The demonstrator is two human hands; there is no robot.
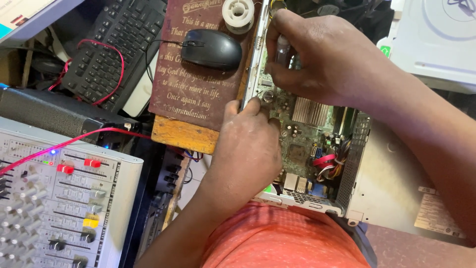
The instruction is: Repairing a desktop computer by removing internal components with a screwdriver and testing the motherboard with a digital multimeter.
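An orange shirt (287,238) fills the bottom edge, at six o'clock, nearest the camera. Above it, at the centre, the left hand (248,146) lies knuckles-up on the open computer case (386,183), its fingertips curled against the case's metal edge; whether it pinches anything I cannot tell. At one o'clock the right hand (317,57) is closed around a small grey tool (283,49), likely a screwdriver handle, pointed down at the green circuit board (297,144). The board sits inside the case, just right of centre, with a silver heat sink (310,111) and red cables (325,161) near it. At eleven o'clock a black mouse (210,48) rests on a brown plaque (191,94); a keyboard (111,44) lies beyond it. An audio mixer (59,203) occupies eight o'clock.

The tool could slip off its target and gouge the board or nearby parts, as the tip is hidden by the hand. The left fingers could catch on the sharp metal edge.
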